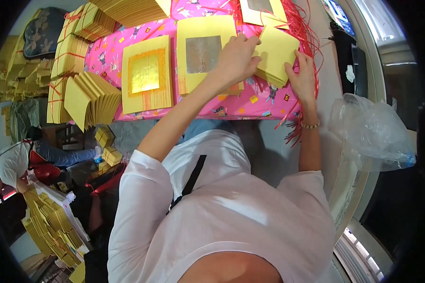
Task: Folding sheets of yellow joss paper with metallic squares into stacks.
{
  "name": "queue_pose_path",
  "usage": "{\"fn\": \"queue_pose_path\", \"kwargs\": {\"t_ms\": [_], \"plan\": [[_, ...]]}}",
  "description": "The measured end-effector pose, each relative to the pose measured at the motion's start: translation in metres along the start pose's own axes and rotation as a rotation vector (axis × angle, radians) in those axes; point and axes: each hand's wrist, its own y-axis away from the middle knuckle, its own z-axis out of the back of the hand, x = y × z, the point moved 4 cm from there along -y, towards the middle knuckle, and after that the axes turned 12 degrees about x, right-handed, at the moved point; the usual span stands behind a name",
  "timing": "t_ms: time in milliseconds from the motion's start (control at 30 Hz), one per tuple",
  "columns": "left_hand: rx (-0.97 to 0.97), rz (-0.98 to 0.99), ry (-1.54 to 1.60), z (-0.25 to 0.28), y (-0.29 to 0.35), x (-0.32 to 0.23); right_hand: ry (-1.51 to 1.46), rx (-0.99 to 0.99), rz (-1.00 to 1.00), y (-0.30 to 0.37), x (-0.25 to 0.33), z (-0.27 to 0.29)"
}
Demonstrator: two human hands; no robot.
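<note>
A small stack of plain yellow paper sheets (277,49) sits at the table's right part, between my two hands. My left hand (238,57) grips its left edge, fingers and thumb bent against it. My right hand (303,78) holds the right edge near the lower corner, thumb on the near side. Left of my left hand lies a larger yellow stack with a silver square (200,52), partly covered by my hand and wrist. Farther left is a yellow stack with a gold foil square (146,75).
Red plastic strings (309,37) hang along the pink patterned table's right end. Tied yellow bundles (68,61) and a fanned stack (89,96) line the left. A clear plastic bag (373,129) lies at right. Another person (16,165) works with yellow paper at lower left.
</note>
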Motion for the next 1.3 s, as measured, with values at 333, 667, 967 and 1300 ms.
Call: {"fn": "queue_pose_path", "kwargs": {"t_ms": [333,667,967,1300], "plan": [[0.135,0.055,-0.024,0.043,0.104,0.026,-0.136,0.029,0.264,0.000,0.093,0.028],[0.033,-0.016,-0.134,0.033,0.112,0.036,-0.080,0.338,0.538,0.023,0.131,-0.019],[-0.004,0.019,-0.008,0.034,0.113,0.038,-0.100,0.288,0.562,0.018,0.133,-0.015],[-0.113,0.007,0.042,0.032,0.113,0.041,-0.178,0.404,0.430,0.010,0.131,-0.015]]}}
